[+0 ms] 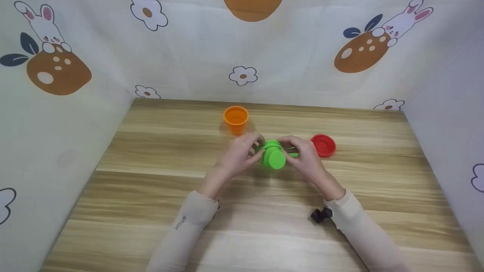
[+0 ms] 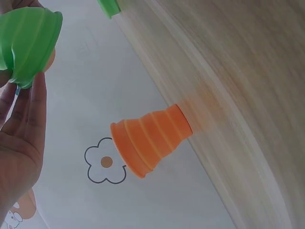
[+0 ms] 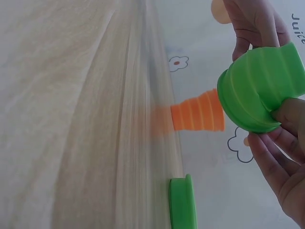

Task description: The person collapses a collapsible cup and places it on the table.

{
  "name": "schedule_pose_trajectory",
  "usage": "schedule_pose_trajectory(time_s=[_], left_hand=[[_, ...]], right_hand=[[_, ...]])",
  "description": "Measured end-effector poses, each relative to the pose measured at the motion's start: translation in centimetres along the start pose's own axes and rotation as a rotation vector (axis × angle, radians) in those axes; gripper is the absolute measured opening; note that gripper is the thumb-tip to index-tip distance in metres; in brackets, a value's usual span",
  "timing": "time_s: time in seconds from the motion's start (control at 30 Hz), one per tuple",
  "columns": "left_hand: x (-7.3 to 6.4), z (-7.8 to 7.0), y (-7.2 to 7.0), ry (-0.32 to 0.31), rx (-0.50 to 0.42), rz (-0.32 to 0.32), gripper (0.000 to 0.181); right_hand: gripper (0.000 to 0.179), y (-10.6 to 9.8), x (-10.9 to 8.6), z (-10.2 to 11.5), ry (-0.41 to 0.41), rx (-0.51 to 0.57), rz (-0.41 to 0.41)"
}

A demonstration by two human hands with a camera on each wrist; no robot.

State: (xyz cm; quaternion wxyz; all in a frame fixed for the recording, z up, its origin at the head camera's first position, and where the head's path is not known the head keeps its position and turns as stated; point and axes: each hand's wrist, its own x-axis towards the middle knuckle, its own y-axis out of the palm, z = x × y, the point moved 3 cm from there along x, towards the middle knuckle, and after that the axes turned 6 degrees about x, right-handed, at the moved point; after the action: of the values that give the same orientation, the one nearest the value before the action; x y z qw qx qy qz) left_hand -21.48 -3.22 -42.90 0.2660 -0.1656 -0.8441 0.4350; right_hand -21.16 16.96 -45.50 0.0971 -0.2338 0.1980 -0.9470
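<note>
Head view finds left hand point(image 1: 239, 152) and right hand point(image 1: 305, 154) pinching opposite sides of a tapered, green, silicone-looking cup point(image 1: 276, 159) above the wood-grained table point(image 1: 159, 151), seemingly to brace its buckled wall.

"How's the head view lit?"

"Bright, diffuse. Nearer the person than the left grip point(image 1: 236, 153), whitish glare washes the wood-grained tabletop point(image 1: 257, 241); a soft shadow runs beside the pale fabric left sleeve point(image 1: 185, 226)."

"And the wrist views?"

"Dimmer, greyer, hazy. In the left one, tabletop grain bows in an arc, and a blurred orange reflection spreads from the tapered, ribbed orange cup point(image 2: 150, 138) beyond the left grip."
</note>
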Motion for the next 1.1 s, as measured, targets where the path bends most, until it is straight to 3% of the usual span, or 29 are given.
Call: schedule_pose_trajectory(time_s=[0.13,0.27,0.53,0.8,1.1], left_hand=[[0.1,-0.2,0.2,-0.012,-0.012,0.044,0.022],[0.2,-0.2,0.2,0.001,-0.035,0.046,0.023],[0.4,-0.2,0.2,0.010,-0.086,0.001,0.020],[0.6,0.1,0.0,-0.004,-0.147,-0.090,0.019],[0.5,0.1,0.0,-0.047,-0.197,-0.106,0.021]], right_hand=[[0.023,0.0,-0.1,0.0,-0.033,-0.048,0.006],[0.023,-0.1,-0.2,0.0,-0.052,-0.072,0.015],[0.025,-0.3,-0.2,-0.3,-0.009,-0.036,0.025],[0.034,-0.7,-0.3,-0.7,0.022,0.092,0.039],[0.033,-0.8,-0.4,-0.9,0.080,0.136,-0.027]])
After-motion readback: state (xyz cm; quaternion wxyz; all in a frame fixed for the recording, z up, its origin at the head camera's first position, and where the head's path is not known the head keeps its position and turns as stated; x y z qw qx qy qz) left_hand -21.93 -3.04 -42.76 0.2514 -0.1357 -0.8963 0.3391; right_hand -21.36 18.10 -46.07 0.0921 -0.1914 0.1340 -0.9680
